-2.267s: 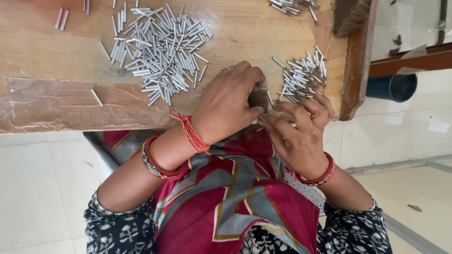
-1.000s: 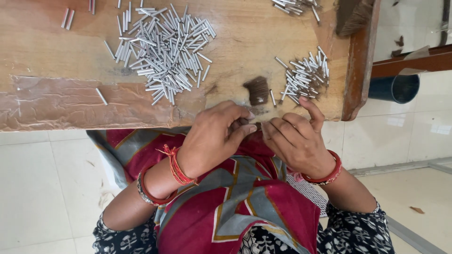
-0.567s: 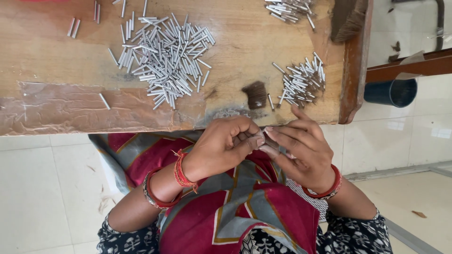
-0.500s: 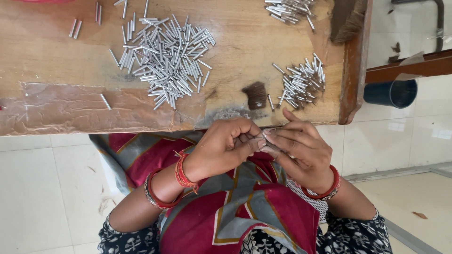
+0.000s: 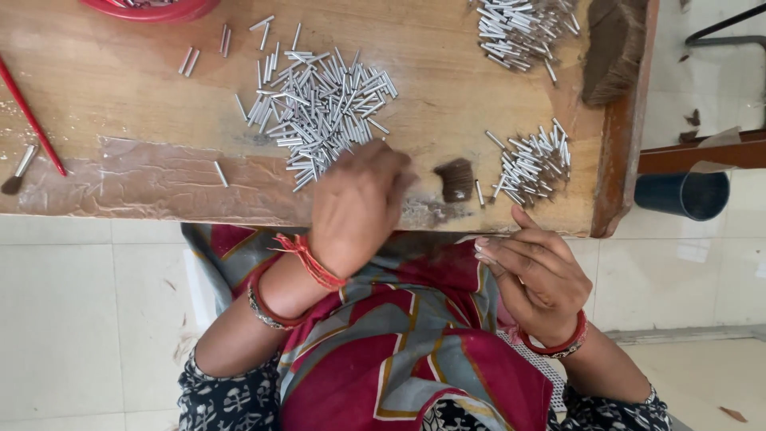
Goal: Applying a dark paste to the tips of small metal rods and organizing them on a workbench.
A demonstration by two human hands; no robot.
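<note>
My left hand (image 5: 359, 207) reaches over the near edge of the wooden table (image 5: 120, 199). Its fingers curl down at the lower right edge of a big heap of short silver metal tubes (image 5: 319, 104), and what they touch is hidden and blurred. My right hand (image 5: 535, 279) stays above my lap, thumb raised and fingers stretched to the left, with nothing visible in it. A small dark brown tuft of hair (image 5: 456, 179) lies on the table between my hands. A smaller heap of tubes (image 5: 531, 164) lies just right of it.
Another heap of tubes (image 5: 519, 28) and a brown bundle of bristles (image 5: 610, 48) lie at the far right. A red bowl (image 5: 152, 8) sits at the far edge, a red-handled brush (image 5: 32, 120) at the left. A dark cup (image 5: 682, 195) stands beyond the table's right side.
My hands were pressed together over my lap. Now the left hand has moved up and away onto the table by the big heap, while the right hand stays over the lap.
</note>
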